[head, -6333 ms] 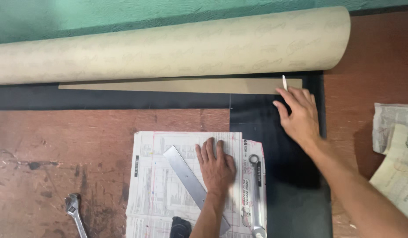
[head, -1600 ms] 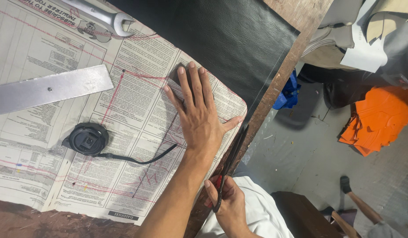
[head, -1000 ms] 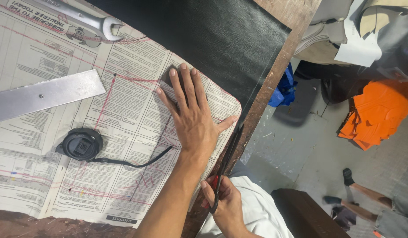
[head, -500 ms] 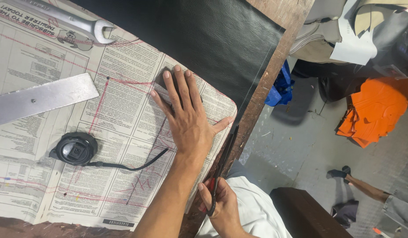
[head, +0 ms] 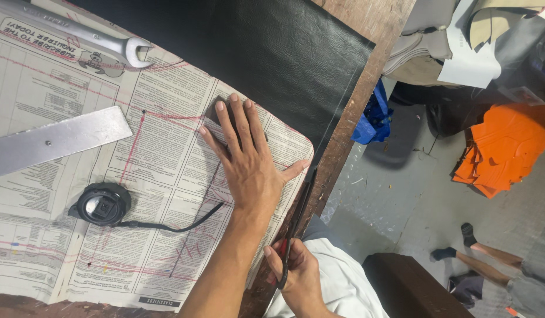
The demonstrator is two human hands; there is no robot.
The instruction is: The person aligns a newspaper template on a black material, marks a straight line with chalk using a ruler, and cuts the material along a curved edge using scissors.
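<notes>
The left hand [head: 249, 162] lies flat, fingers spread, pressing a newspaper pattern [head: 166, 194] marked with red lines onto black leatherette [head: 272, 65] at the right edge of the wooden desk [head: 378, 23]. The paper is printed in small columns, its corner rounded, and the dark sheet shows beyond it with a fine grained surface. The right hand [head: 299, 277] is closed around scissors [head: 293, 229] with red handles, their blades running along the paper's rounded edge. On the paper rest a steel ruler [head: 55, 141], a wrench [head: 90, 38] and a black tape measure [head: 102, 204].
</notes>
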